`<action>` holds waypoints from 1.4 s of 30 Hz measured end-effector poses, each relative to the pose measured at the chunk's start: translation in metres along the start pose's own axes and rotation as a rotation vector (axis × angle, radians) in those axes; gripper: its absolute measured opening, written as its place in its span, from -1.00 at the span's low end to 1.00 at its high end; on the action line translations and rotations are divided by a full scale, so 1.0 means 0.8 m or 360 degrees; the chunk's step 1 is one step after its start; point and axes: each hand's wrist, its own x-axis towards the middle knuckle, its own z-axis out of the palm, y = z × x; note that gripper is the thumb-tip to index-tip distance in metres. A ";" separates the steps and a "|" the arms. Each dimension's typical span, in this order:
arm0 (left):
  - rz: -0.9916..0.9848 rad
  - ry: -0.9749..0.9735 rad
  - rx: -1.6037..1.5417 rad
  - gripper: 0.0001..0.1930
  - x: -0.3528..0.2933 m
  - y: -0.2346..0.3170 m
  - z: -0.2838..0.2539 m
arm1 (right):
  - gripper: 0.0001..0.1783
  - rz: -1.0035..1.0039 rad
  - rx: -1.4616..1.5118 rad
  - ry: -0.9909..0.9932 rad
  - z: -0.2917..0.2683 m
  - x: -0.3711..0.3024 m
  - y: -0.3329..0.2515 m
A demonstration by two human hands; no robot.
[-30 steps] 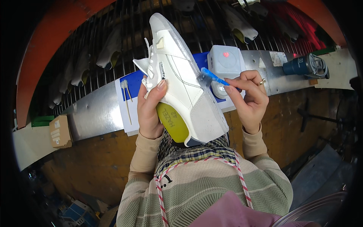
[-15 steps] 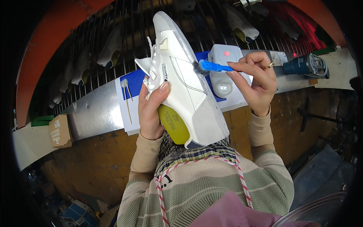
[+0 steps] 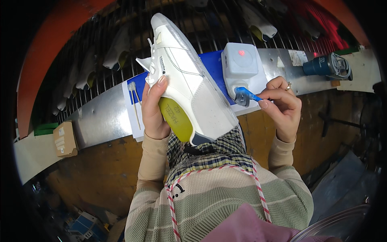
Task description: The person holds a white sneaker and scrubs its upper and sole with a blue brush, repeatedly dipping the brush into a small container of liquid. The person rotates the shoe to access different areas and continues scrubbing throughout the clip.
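My left hand (image 3: 155, 111) grips a white lace-up sneaker (image 3: 183, 74) by its ankle opening, the thumb on the outer side. The sneaker is tilted with its toe pointing away and its side turned up; a yellow-green insole shows inside. Between the thumb and fingers of my right hand (image 3: 284, 111) is a small brush with a blue wrapped handle (image 3: 254, 96). Its dark bristle end is over the small front cup of a white plastic dispenser (image 3: 240, 60); whether it touches the cup I cannot tell.
The dispenser stands on blue and white sheets (image 3: 213, 66) on a metal bench (image 3: 102, 119). Thin swab-like sticks (image 3: 135, 101) lie at the left. Behind runs a roller rack with several shoes (image 3: 117, 50). A cardboard box (image 3: 65, 140) sits far left, a blue tumbler (image 3: 324, 66) at right.
My right hand has moved the brush away from the sneaker's sole edge, down and right, to the dispenser's cup. My left hand has shifted the sneaker slightly left.
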 end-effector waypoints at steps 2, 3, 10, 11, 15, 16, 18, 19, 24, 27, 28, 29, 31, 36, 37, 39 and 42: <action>0.0031 -0.0010 -0.0022 -0.48 0.001 -0.002 -0.002 | -0.79 0.0041 0.0033 0.0062 0.004 -0.008 0.003; 0.0034 0.0007 -0.0014 -0.48 0.002 -0.003 -0.003 | -0.80 0.0045 0.0047 0.0077 0.007 -0.010 0.005; 0.0017 0.0052 -0.0045 -0.49 0.003 -0.005 -0.010 | -0.79 -0.0175 -0.0299 0.0054 0.025 -0.010 0.009; 0.0014 0.0046 -0.0055 -0.49 0.003 -0.005 -0.011 | -0.79 -0.0225 -0.0381 0.0074 0.028 -0.008 0.007; -0.0032 0.0052 0.0022 -0.50 0.000 -0.003 -0.016 | -0.79 -0.0362 -0.0559 0.0056 0.033 0.009 0.005; -0.0041 0.0059 0.0060 -0.50 -0.001 -0.004 -0.017 | -0.79 -0.0392 -0.0597 0.0040 0.034 0.015 0.006; -0.0061 0.0051 0.0105 -0.50 -0.003 -0.003 -0.019 | -0.79 -0.0443 -0.0641 0.0005 0.037 0.027 0.009; -0.0072 0.0036 0.0111 -0.50 -0.005 -0.003 -0.020 | -0.79 -0.0464 -0.0647 -0.0013 0.039 0.033 0.011; -0.0158 -0.0012 0.0033 -0.46 -0.008 0.001 -0.024 | -0.78 -0.0645 -0.0708 -0.0037 0.033 0.061 0.015; -0.0174 -0.0011 0.0026 -0.46 -0.008 0.001 -0.026 | -0.77 -0.0663 -0.0623 -0.0222 0.029 0.072 0.017; -0.0174 -0.0020 0.0014 -0.46 -0.006 0.001 -0.027 | -0.77 -0.0665 -0.0576 -0.0258 0.027 0.072 0.017; -0.0166 -0.0043 0.0003 -0.46 -0.005 0.001 -0.027 | -0.77 -0.0655 -0.0527 -0.0292 0.026 0.073 0.017; -0.0167 -0.0051 -0.0006 -0.46 -0.003 0.000 -0.029 | -0.76 -0.0639 -0.0448 -0.0354 0.023 0.073 0.016; -0.0278 -0.0100 -0.0124 -0.47 -0.001 0.002 -0.033 | -0.74 -0.0658 -0.0391 -0.0482 0.015 0.076 0.010; -0.0309 -0.0099 -0.0153 -0.48 -0.001 0.003 -0.033 | -0.73 -0.0670 -0.0391 -0.0502 0.014 0.077 0.008; -0.0367 -0.0116 -0.0238 -0.50 -0.002 0.003 -0.033 | -0.73 -0.0689 -0.0392 -0.0538 0.013 0.080 0.003; -0.0448 -0.0159 -0.0376 -0.51 -0.003 0.000 -0.031 | -0.72 -0.0773 -0.0410 -0.0563 0.011 0.085 -0.004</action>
